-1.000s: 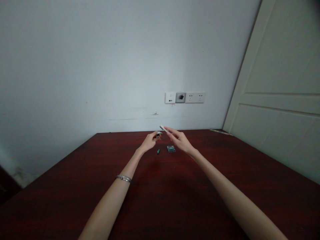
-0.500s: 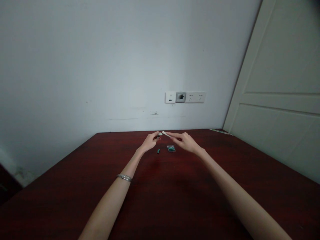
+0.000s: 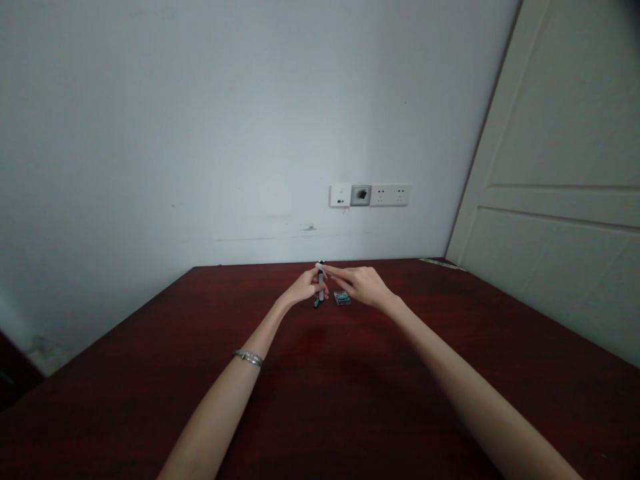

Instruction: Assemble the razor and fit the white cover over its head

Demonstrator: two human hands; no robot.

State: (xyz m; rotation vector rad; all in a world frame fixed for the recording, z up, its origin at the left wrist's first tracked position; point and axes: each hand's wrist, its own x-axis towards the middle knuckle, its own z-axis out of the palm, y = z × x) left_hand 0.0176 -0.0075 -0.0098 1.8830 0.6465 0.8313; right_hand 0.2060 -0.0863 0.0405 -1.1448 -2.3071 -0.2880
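My left hand (image 3: 303, 288) is closed round a thin dark stick with a pale end (image 3: 320, 285), held nearly upright above the dark red table (image 3: 320, 387). My right hand (image 3: 361, 285) reaches in from the right with its fingers pinched at the stick's pale top. Just below the hands, a small green piece (image 3: 317, 304) lies on the table. A small clear box with green contents (image 3: 342, 298) sits beside my right hand. What the stick is I cannot make out at this distance.
A white wall with a row of sockets (image 3: 370, 195) rises behind the table. A pale door (image 3: 560, 180) stands at the right. A thin strip (image 3: 440, 263) lies at the table's far right corner. A bracelet (image 3: 247, 357) is on my left wrist.
The two hands have come together and dropped a little. The pale piece that my right hand held apart and slanted now sits at the top of the stick in my left hand.
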